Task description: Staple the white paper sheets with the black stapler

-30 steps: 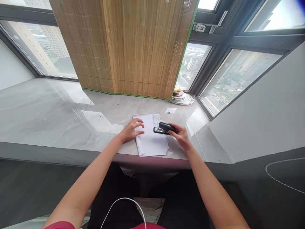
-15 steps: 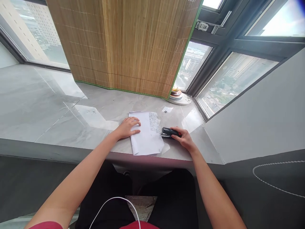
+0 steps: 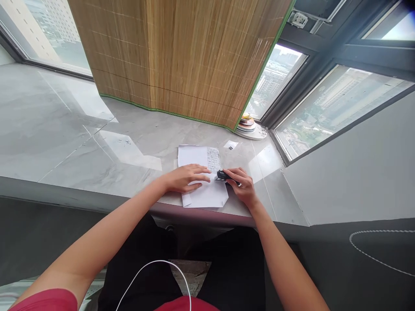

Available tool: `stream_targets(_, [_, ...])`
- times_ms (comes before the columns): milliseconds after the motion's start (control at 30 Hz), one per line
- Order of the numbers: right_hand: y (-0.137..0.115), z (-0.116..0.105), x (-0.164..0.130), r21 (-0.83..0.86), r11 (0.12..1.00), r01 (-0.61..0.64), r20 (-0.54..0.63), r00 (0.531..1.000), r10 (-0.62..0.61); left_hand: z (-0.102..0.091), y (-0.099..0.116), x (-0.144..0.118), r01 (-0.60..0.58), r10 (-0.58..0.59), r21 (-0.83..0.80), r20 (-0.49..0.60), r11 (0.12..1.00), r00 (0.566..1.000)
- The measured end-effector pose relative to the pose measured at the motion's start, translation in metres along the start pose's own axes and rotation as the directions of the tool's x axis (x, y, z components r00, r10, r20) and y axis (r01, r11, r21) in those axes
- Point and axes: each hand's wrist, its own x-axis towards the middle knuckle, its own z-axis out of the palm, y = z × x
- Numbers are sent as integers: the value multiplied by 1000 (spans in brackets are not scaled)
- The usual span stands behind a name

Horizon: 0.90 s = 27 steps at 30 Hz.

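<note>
White paper, seemingly folded or layered, lies near the front edge of the grey marbled ledge. Dense dark marks fill a patch at its upper right. My left hand rests on the paper, fingers stretched out toward the right. In my right hand is a black stapler, gripped with fingers and thumb wrapped round it. Its front end sits over the paper's right edge, close to my left fingertips. Whether its jaws are pressed together I cannot tell.
A small white piece with dark bits lies beyond the stapler. Stacked plates stand in the window corner. A bamboo blind hangs over the back of the ledge. A white cable loops above my lap.
My left hand has slid right across the paper. The stapler in my right hand has shifted left, onto the paper's right edge. The camera view has tilted slightly.
</note>
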Motion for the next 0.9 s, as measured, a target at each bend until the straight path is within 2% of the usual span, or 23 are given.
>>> stream_targets(100, [0, 2, -1, -42, 998, 36, 36, 999, -34, 7, -2, 3, -3, 3, 4, 84, 1000, 996])
stream_targets(167, [0, 3, -1, -80, 995, 60, 66, 996, -55, 10, -5, 3, -2, 2, -1, 95, 1000, 995])
stream_targets(433, [0, 6, -3, -236, 967, 96, 125, 990, -67, 14, -9, 3, 59, -56, -85, 41, 995, 998])
stream_targets(600, [-1, 7, -3, -234, 967, 100, 130, 989, -71, 17, -14, 3, -11, 9, -111, -16, 994, 1000])
stream_targets(700, [-1, 7, -3, -239, 965, 106, 141, 987, -73, 17, -13, 3, -2, 5, -110, 23, 994, 1000])
stream_targets(900, [0, 7, -4, -236, 967, 92, 152, 987, -57, 14, -8, 5, 108, -97, -85, 118, 991, 988])
